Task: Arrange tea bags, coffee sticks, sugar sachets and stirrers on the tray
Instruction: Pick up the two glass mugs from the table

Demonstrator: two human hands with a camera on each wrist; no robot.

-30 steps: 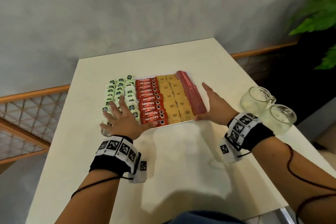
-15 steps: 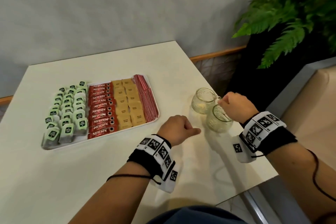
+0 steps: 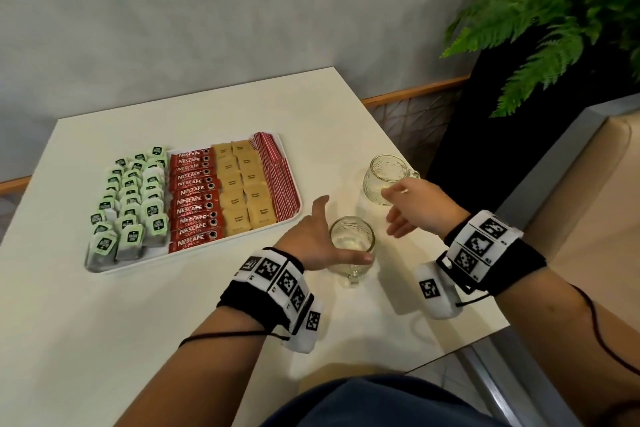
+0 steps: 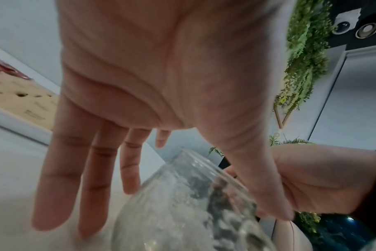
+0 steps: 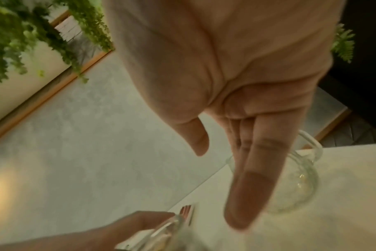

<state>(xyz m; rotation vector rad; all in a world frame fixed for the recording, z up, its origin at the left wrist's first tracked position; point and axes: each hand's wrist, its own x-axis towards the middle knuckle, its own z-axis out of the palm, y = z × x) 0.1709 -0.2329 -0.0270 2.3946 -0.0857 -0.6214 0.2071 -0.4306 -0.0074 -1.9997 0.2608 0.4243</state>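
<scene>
A white tray [image 3: 242, 235] on the table holds rows of green tea bags [image 3: 133, 198], red coffee sticks [image 3: 194, 194], brown sugar sachets [image 3: 242, 184] and red stirrers [image 3: 277, 177]. Both hands are to its right, at two glass mugs. My left hand [image 3: 332, 232] is open beside the near mug [image 3: 351, 243], fingers straight on its left and thumb along its near side; the left wrist view shows the same straight fingers [image 4: 92, 178] by the glass [image 4: 182, 212]. My right hand [image 3: 398, 215] is open, its straight fingers [image 5: 247, 186] beside the far mug [image 3: 388, 180].
A potted fern [image 3: 554, 10] and a dark planter stand past the table's right edge. A grey wall with a wooden rail [image 3: 415, 94] runs behind. The table's right edge [image 3: 467, 343] is close to my right wrist.
My hands left the tray's sides and went right to the mugs as fists. Both have now opened, and the near mug stands apart from the far one.
</scene>
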